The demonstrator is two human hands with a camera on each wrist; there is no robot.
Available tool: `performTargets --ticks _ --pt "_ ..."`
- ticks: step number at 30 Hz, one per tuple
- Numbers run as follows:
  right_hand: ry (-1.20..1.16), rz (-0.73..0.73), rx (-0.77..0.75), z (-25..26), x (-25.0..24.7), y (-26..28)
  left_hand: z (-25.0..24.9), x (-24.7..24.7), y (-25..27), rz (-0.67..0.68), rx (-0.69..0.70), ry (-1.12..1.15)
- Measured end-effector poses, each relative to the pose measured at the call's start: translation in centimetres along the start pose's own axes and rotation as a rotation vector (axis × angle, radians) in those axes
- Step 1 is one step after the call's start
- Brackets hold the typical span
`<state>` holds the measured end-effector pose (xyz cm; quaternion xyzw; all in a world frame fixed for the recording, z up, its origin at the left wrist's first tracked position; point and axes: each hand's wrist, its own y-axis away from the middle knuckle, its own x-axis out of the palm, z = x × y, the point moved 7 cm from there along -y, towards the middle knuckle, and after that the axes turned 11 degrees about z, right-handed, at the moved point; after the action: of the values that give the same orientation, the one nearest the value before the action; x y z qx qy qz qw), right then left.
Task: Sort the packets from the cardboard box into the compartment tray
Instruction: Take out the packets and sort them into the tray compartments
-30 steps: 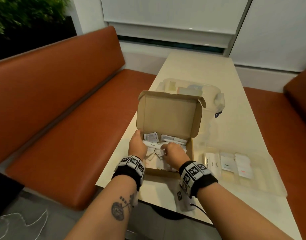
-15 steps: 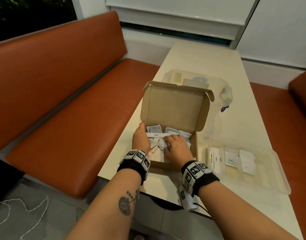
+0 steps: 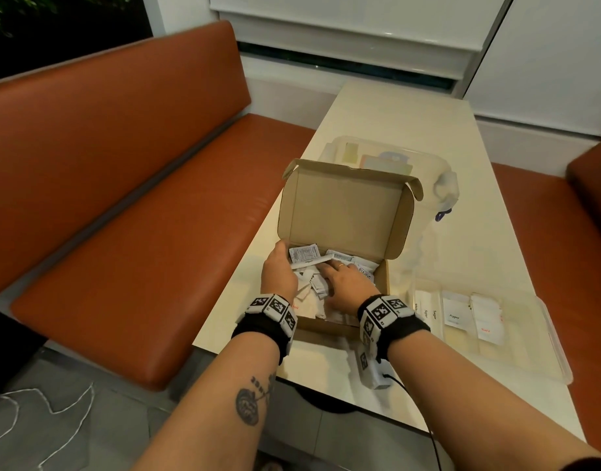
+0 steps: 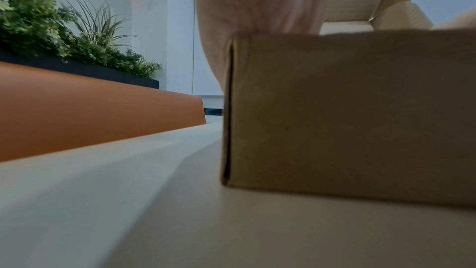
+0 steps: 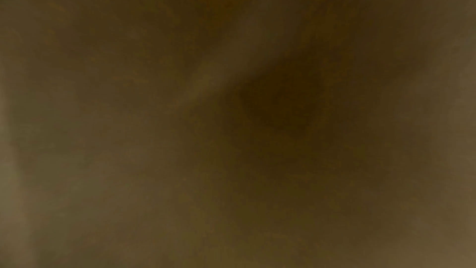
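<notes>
We had both hands in the open cardboard box [image 3: 343, 212] on the table [image 3: 394, 124]. Our left hand [image 3: 278, 271] rested at its left wall; whether its fingers held anything we could not tell. Our right hand [image 3: 343, 283] lay with fingers stretched flat over the loose packets [image 3: 304, 254] — gripping none. The compartment tray [image 3: 537, 334] sat just right of the box, a few packets already in it.

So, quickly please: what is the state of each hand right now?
Left hand: in the cardboard box at its left wall; whether it holds a packet cannot be told.
Right hand: open, fingers flat on the packets.
</notes>
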<state>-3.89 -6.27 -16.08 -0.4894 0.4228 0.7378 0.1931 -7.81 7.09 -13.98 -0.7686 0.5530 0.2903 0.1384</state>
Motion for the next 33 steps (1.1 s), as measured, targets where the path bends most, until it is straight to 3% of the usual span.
performTargets --ticks 11,21,30,33 --pt "0.079 -0.225 -0.080 0.5 -1.6 1.1 -0.3 -0.1 0.1 -0.027 -0.002 -0.006" --pt "-0.230 -0.398 -0.012 -2.2 -4.6 4.1 -0.1 0.0 0.1 -0.027 -0.056 0.089" --pt "-0.711 -0.458 0.046 -4.9 -6.2 6.8 -5.2 -1.2 2.8 -0.429 -0.025 -0.016" --pt "-0.839 -0.511 0.000 -5.1 -6.5 7.7 -6.3 0.1 2.8 -0.353 0.017 0.209"
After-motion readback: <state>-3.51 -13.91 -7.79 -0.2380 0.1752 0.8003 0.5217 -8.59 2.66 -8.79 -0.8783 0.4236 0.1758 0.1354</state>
